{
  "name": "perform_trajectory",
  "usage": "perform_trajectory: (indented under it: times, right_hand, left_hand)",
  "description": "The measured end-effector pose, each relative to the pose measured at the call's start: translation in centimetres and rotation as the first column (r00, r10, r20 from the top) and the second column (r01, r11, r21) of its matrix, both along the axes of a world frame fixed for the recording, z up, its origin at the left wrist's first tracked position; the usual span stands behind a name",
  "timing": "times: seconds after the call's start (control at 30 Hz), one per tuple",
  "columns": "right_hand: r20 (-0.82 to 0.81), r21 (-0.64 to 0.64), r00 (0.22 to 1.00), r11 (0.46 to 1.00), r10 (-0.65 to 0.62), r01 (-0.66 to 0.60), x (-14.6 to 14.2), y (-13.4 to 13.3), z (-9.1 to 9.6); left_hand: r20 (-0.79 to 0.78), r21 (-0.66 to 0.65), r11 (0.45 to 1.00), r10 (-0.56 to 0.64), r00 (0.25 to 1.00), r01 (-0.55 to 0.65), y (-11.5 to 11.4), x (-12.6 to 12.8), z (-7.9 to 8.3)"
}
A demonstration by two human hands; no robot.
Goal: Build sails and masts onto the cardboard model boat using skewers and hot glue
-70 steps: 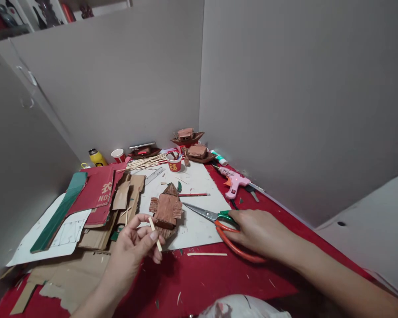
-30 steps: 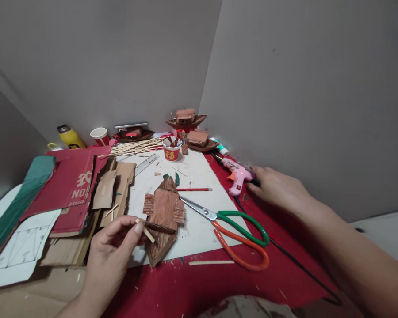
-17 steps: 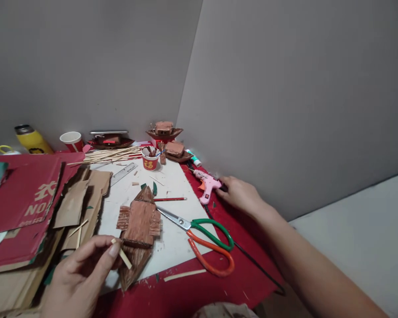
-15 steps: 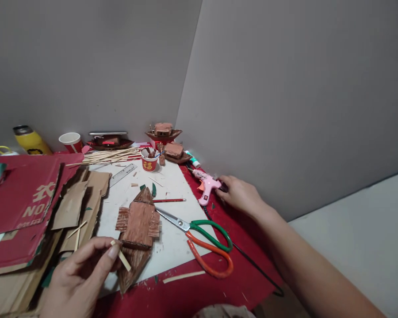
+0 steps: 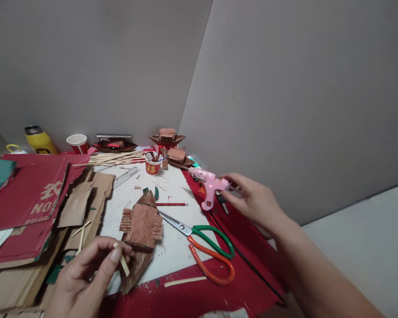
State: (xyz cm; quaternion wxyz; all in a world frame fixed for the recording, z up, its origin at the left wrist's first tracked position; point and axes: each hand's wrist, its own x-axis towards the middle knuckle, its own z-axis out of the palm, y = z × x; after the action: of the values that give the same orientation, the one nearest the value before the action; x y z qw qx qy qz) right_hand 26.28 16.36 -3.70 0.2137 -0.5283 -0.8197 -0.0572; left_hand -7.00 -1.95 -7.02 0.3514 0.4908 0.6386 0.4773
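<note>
My left hand (image 5: 89, 274) pinches a short pale wooden strip (image 5: 122, 260) between thumb and fingers. Just beyond it, a brown model boat (image 5: 142, 225) with a cabin and ribbed side pieces lies on a white board (image 5: 182, 221). At the right, my right hand (image 5: 248, 194) grips the rear end of a pink hot glue gun (image 5: 210, 185), whose nozzle points left and whose handle hangs down. Between boat and hand lie scissors (image 5: 199, 243) with green and orange handles, blades touching or nearly touching the boat's side.
Cardboard pieces (image 5: 76, 203) are stacked at left. Behind are wooden sticks (image 5: 116, 158), a paint-stained paper cup (image 5: 153, 164), a ruler (image 5: 126, 176), more model boats (image 5: 167, 137) and a yellow bottle (image 5: 41, 141). A black cord (image 5: 248, 263) crosses the red cloth. Grey walls stand close behind.
My right hand has taken hold of the glue gun and raised it slightly; a small dark-and-silver object now shows beneath it. My left hand still holds the strip. The view has shifted slightly.
</note>
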Motion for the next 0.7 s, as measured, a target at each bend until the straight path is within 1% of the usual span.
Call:
perform_trajectory:
  times: [0.07,0.1,0.13,0.2,0.27,0.3,0.4,0.43,0.47,0.57,0.63,0.7]
  right_hand:
    - [-0.117,0.04,0.992,0.998,0.044,-0.04,-0.1,-1.5,1.1]
    - [-0.17,0.052,0.981,0.995,0.092,-0.084,-0.3,-2.3,1.7]
    - [-0.21,0.056,0.967,0.99,0.142,-0.133,-0.5,-3.1,2.2]
    - [-0.26,0.069,0.934,0.969,0.247,-0.237,-1.1,-4.7,3.1]
    - [-0.279,0.074,0.904,0.945,0.326,-0.318,-1.8,-6.0,3.8]
    - [-0.283,0.076,0.89,0.933,0.358,-0.352,-2.2,-6.5,4.0]
    - [-0.279,0.08,0.847,0.89,0.452,-0.449,-3.3,-7.3,4.4]
    - [-0.275,0.079,0.835,0.877,0.477,-0.475,-3.7,-7.4,4.4]
    - [-0.27,0.072,0.825,0.865,0.496,-0.497,-3.9,-7.4,4.5]
    - [-0.243,0.07,0.819,0.852,0.52,-0.52,-4.4,-7.4,4.5]
    - [-0.232,0.097,0.831,0.862,0.506,-0.498,-4.3,-7.8,4.2]
    - [-0.281,0.191,0.842,0.887,0.46,-0.421,-3.8,-8.7,3.6]
  left_hand:
    - [0.018,0.012,0.999,-0.04,0.999,0.04,-0.3,0.6,0.8]
    - [0.019,0.026,0.997,-0.069,0.997,0.069,-0.4,1.0,1.4]
    - [0.016,0.044,0.993,-0.109,0.994,0.108,-0.4,1.5,1.9]
    - [-0.006,0.075,0.969,-0.234,0.972,0.234,-0.2,2.7,3.1]
    - [-0.033,0.093,0.915,-0.392,0.919,0.393,0.3,4.1,4.3]
    - [-0.039,0.088,0.887,-0.451,0.892,0.452,0.6,4.8,4.8]
    - [-0.041,0.124,0.821,-0.557,0.83,0.557,1.5,7.0,5.6]
    - [-0.04,0.145,0.813,-0.565,0.824,0.564,1.7,7.6,5.6]
    - [-0.039,0.157,0.818,-0.555,0.831,0.554,1.8,8.2,5.5]
    - [-0.023,0.145,0.854,-0.501,0.865,0.499,2.1,9.6,4.6]
    - [0.001,0.14,0.866,-0.485,0.874,0.48,2.2,10.1,4.0]
    - [0.049,0.152,0.872,-0.477,0.877,0.466,2.2,10.2,3.6]
